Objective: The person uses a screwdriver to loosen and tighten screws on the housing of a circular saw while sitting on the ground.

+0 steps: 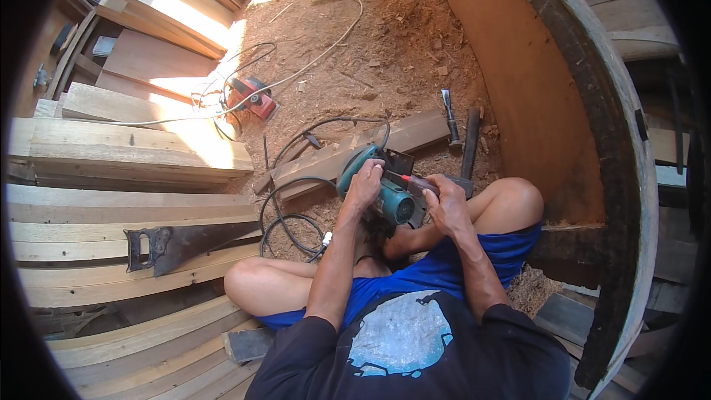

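A teal circular saw (395,203) rests in front of me, between my crossed legs and a wooden plank (318,161). My left hand (364,184) is closed on the upper part of the saw. A screwdriver (420,184) with a dark and red handle is gripped in my right hand (447,206). Its shaft points left toward the saw, close to my left fingers; where the tip meets the saw is hidden. The saw's black cord (278,211) loops on the ground to the left.
Beyond the saw lie a chisel (449,115) and a dark-handled tool (471,141), perhaps a hammer. A handsaw (192,246) lies on stacked boards (126,155) at left. A red power tool (254,98) sits on sawdust. A curved wooden panel (533,81) rises at right.
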A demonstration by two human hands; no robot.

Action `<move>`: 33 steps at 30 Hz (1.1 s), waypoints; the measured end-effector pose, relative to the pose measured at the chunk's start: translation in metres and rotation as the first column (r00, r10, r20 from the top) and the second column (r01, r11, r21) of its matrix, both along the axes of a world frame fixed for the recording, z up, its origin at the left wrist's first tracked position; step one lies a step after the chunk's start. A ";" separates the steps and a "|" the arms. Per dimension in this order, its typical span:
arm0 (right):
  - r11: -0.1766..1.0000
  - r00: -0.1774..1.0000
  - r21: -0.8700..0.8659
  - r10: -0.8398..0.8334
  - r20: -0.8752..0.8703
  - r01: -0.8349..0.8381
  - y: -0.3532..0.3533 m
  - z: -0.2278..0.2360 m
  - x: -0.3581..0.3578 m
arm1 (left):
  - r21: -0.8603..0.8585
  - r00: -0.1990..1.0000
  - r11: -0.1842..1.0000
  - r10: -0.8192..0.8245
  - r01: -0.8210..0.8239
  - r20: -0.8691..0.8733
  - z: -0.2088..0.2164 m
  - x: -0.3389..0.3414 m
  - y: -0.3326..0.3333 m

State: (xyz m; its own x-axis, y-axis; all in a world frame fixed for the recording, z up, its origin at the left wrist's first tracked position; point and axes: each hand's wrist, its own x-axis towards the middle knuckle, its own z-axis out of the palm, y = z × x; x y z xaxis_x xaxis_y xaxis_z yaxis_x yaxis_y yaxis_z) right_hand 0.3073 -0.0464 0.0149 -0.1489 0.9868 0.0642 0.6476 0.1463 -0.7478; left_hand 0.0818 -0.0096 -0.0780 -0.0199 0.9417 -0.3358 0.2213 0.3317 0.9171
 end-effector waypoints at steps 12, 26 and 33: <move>1.000 0.999 0.019 -0.003 0.032 0.002 0.001 -0.009 -0.002 | 0.047 1.000 0.999 0.017 -0.016 -0.015 -0.010 -0.001 0.001; 0.979 0.987 0.124 0.155 0.048 -0.160 0.003 0.001 -0.011 | 0.085 0.985 0.996 0.002 0.013 -0.172 0.003 -0.003 -0.007; 0.991 0.994 0.076 0.106 0.015 -0.107 0.011 0.009 -0.015 | 0.568 0.769 0.578 -0.177 0.586 -0.614 0.048 0.028 -0.007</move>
